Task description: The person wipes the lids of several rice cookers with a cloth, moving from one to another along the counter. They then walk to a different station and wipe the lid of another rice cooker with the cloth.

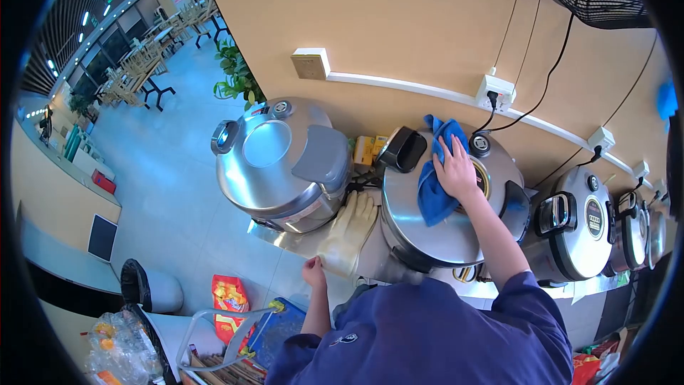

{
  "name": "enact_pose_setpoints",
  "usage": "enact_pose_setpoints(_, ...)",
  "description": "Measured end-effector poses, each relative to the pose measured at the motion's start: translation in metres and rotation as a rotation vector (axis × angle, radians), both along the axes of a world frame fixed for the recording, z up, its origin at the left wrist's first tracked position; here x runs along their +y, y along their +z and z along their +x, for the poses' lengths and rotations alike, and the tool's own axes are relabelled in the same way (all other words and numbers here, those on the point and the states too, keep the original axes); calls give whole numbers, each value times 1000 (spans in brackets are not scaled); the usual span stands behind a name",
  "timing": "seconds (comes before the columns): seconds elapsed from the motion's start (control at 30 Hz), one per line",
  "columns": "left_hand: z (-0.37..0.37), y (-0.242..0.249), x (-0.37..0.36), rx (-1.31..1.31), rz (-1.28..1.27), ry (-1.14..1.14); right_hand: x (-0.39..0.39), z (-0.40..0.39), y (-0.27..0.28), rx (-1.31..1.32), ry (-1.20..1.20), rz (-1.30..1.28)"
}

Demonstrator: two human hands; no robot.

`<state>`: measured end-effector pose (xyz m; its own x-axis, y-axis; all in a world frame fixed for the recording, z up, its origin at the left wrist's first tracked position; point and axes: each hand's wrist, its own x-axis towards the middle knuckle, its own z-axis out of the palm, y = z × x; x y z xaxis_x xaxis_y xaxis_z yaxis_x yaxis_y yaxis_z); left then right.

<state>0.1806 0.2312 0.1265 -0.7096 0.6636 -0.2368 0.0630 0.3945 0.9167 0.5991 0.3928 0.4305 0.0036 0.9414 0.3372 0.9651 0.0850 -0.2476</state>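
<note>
My right hand (456, 169) lies flat on a blue cloth (430, 196), its fingers stretched out and slightly apart. Under the cloth is the round steel lid of a large cooker (410, 203), whose black handle (403, 150) sticks up at the left. My left hand (313, 272) has its fingers curled beside the cuff of a cream rubber glove (347, 239). Whether those fingers pinch the glove or anything else is hidden. The glove lies between this cooker and a second steel cooker (274, 160) on the left.
More cookers (576, 224) stand in a row to the right. Plugs and cords hang from a wall socket (495, 93) behind. Small yellow boxes (367, 150) sit between the two near cookers. Low at left are a red bag (229, 306), a blue stool (278, 328) and bins (153, 296).
</note>
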Motion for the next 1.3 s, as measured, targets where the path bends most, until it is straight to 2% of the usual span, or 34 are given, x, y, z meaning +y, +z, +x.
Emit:
enact_pose_setpoints(0.2,-2,-2,7,-2,-109,-84,36,7,-4,-64,-78,-52)
enact_pose_setpoints(0.4,-10,-20,12,-6,-34,-190,12,4,-8,-116,-34,-37)
enact_pose_setpoints(0.47,-21,-45,17,-106,95,-219,-7,1,-15,-64,-35,1)
enact_pose_setpoints(0.57,-34,-66,23,-84,66,-283,-50,-10,2,1,0,35)
enact_pose_setpoints(0.67,-31,-34,23,-58,-36,-330,-88,-14,11,40,23,26)
enact_pose_setpoints(0.83,-38,-29,31,48,-89,-382,-139,-20,12,65,-13,0)
enact_pose_setpoints(0.9,-38,-24,32,160,-138,-393,-155,-22,14,64,-46,11)
enact_pose_setpoints(1.07,-38,-10,31,177,-149,-424,-169,-20,20,-8,-200,27)
enact_pose_setpoints(1.13,-47,-24,30,148,-161,-428,-158,-11,14,-49,-229,30)
enact_pose_setpoints(1.2,-52,-39,30,278,-141,-378,-143,2,10,-121,-332,19)
enact_pose_setpoints(1.3,-58,-46,27,260,-111,-381,-117,27,9,-212,-410,20)
